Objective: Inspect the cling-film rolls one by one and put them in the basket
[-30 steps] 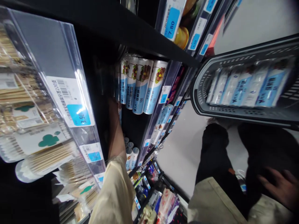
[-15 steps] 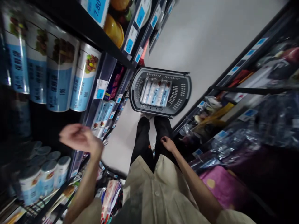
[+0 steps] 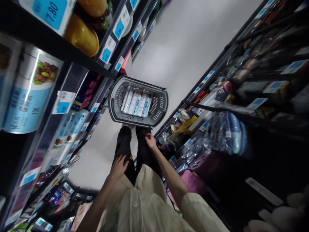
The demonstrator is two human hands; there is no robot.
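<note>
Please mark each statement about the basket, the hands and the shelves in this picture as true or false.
1. The basket stands on the floor: true.
2. The basket is empty: false, blue-and-white packs lie in it.
3. The left hand holds a roll: false, it holds nothing and rests at the dark trouser leg.
4. The right hand is nearer to the basket than the left: true.
5. A price tag reads 7.80: true.

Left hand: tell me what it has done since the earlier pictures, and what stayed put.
The left hand came out of the shelf of blue rolls and dropped to the thigh, holding nothing. The right hand stayed low by the legs, also holding nothing. The basket on the floor keeps its row of packs.
</note>
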